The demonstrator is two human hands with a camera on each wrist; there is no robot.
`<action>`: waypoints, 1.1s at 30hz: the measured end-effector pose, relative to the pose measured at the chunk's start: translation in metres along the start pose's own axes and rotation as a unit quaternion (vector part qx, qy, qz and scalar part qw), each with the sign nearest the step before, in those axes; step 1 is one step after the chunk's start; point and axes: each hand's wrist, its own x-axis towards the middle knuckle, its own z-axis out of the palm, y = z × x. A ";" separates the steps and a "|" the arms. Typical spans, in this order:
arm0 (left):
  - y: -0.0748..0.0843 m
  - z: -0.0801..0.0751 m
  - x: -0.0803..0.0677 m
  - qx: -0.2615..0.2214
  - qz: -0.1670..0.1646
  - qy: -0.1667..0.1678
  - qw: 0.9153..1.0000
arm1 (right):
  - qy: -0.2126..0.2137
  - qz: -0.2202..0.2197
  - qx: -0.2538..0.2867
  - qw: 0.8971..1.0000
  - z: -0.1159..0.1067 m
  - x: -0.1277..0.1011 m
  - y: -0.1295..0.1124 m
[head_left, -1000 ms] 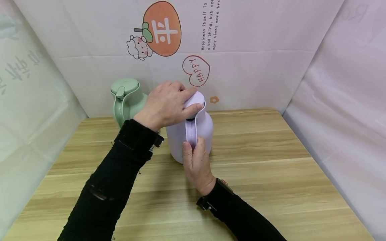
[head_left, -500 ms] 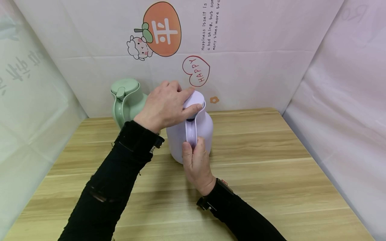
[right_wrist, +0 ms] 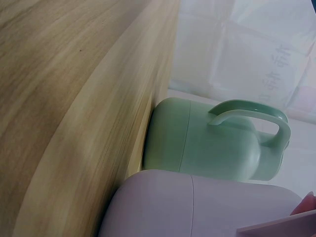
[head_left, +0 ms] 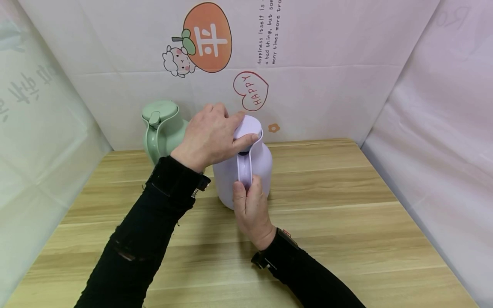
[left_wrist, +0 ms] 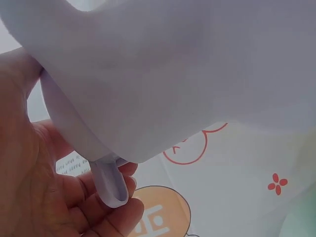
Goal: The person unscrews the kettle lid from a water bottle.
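Matte lavender, round-bodied, plastic-looking jug (head_left: 226,182) is standing upright on the pale wood-grain tabletop (head_left: 331,214), approx. mid-view from head cam. L hand (head_left: 212,137) is gripping its round lavender lid (head_left: 248,125) from 9 o'clock, thumb lying along the near edge, fingers reaching round the far side; L wrist view is showing a small lavender tab (left_wrist: 111,185) jutting out beside the fingers. R hand (head_left: 252,214) is pinching the jug's lavender loop handle (head_left: 244,167) at 6 o'clock. Sage-green, similarly shaped jug (head_left: 175,130) is standing upright at lavender one's 10 o'clock, partly hidden by L hand; can't tell if jugs are touching. White printed backdrop (head_left: 327,94) is hanging behind, w/ red heart outline reading HAPPY (head_left: 251,90) at 12, orange fruit print (head_left: 221,25) at 11. Black sleeves (head_left: 135,239) are covering both forearms
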 end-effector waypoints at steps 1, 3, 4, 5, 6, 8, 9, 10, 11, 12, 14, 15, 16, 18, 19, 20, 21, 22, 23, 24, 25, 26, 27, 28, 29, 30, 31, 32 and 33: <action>0.000 0.000 0.000 0.001 -0.001 0.000 1.000 | 0.000 0.001 -0.001 1.000 0.000 0.000 0.000; 0.001 -0.001 0.000 0.003 -0.002 0.000 1.000 | 0.000 0.001 -0.002 1.000 0.000 0.000 0.000; 0.001 -0.001 -0.001 0.002 -0.003 -0.001 1.000 | 0.000 0.002 -0.003 1.000 0.000 0.000 0.000; 0.001 -0.001 -0.001 0.001 -0.004 0.000 1.000 | 0.000 0.002 -0.003 1.000 0.000 0.000 0.000; 0.002 -0.002 -0.001 0.001 -0.004 0.001 1.000 | 0.000 0.002 -0.003 1.000 0.000 0.000 0.000; 0.002 -0.002 -0.001 0.002 -0.004 0.003 1.000 | 0.000 0.001 -0.003 1.000 0.000 0.000 0.000; 0.002 -0.002 -0.001 0.002 -0.004 0.005 1.000 | 0.000 0.001 -0.003 1.000 0.000 0.000 0.000; 0.002 -0.002 -0.001 0.002 -0.003 0.007 1.000 | 0.000 0.002 -0.003 1.000 0.000 0.000 -0.001; 0.002 -0.002 -0.002 0.003 -0.002 0.008 1.000 | -0.001 0.002 -0.003 1.000 0.000 0.000 -0.001; 0.003 -0.002 -0.002 0.005 -0.001 0.009 1.000 | -0.001 0.003 -0.004 1.000 0.000 0.000 -0.001; 0.003 -0.002 -0.002 0.006 -0.001 0.010 1.000 | -0.002 0.004 -0.006 1.000 0.000 0.000 -0.001; 0.003 -0.002 -0.002 0.006 -0.001 0.011 1.000 | -0.002 0.004 -0.007 1.000 0.000 0.001 -0.001; 0.003 -0.002 -0.001 0.008 0.000 0.011 1.000 | -0.002 0.004 -0.008 1.000 0.000 0.001 -0.001; 0.003 -0.002 -0.001 0.010 0.001 0.011 1.000 | -0.001 0.003 -0.009 1.000 0.000 0.001 -0.001; 0.004 -0.002 -0.001 0.011 0.001 0.012 1.000 | -0.001 0.003 -0.009 1.000 0.000 0.001 -0.001; 0.004 -0.002 0.000 0.012 0.001 0.012 1.000 | 0.000 0.002 -0.010 1.000 0.000 0.001 -0.001; 0.004 -0.002 0.000 0.012 0.002 0.014 1.000 | 0.000 0.002 -0.010 1.000 0.000 0.001 -0.001; 0.004 -0.002 0.000 0.013 0.003 0.016 1.000 | 0.000 0.002 -0.010 1.000 0.000 0.001 -0.001; 0.004 -0.002 0.000 0.012 0.003 0.017 1.000 | 0.000 0.001 -0.010 1.000 0.000 0.001 0.000; 0.004 -0.001 0.000 0.012 0.003 0.019 1.000 | 0.001 0.001 -0.011 1.000 0.000 0.001 0.000; 0.004 -0.001 0.001 0.011 0.002 0.022 1.000 | 0.001 0.000 -0.010 1.000 0.000 0.001 0.000; 0.004 -0.001 0.001 0.010 0.001 0.024 1.000 | 0.001 -0.002 -0.010 1.000 0.000 0.001 0.000; 0.005 -0.001 0.001 0.010 0.000 0.026 1.000 | 0.000 -0.003 -0.009 1.000 0.000 0.001 0.000; 0.005 -0.001 0.001 0.009 -0.002 0.026 1.000 | 0.001 -0.004 -0.008 1.000 0.000 0.001 0.000; 0.005 -0.001 0.001 0.009 -0.004 0.026 1.000 | 0.001 -0.005 -0.007 1.000 0.000 0.001 0.000; 0.006 -0.001 0.001 0.009 -0.006 0.026 1.000 | 0.001 -0.005 -0.006 1.000 0.000 0.001 0.000; 0.006 -0.001 0.001 0.009 -0.008 0.025 1.000 | 0.001 -0.006 -0.006 1.000 0.000 0.001 0.000; 0.007 -0.001 0.001 0.008 -0.010 0.024 1.000 | 0.001 -0.005 -0.005 1.000 0.000 0.001 0.000; 0.007 0.000 0.002 0.008 -0.012 0.024 1.000 | 0.001 -0.004 -0.006 1.000 0.000 0.001 0.000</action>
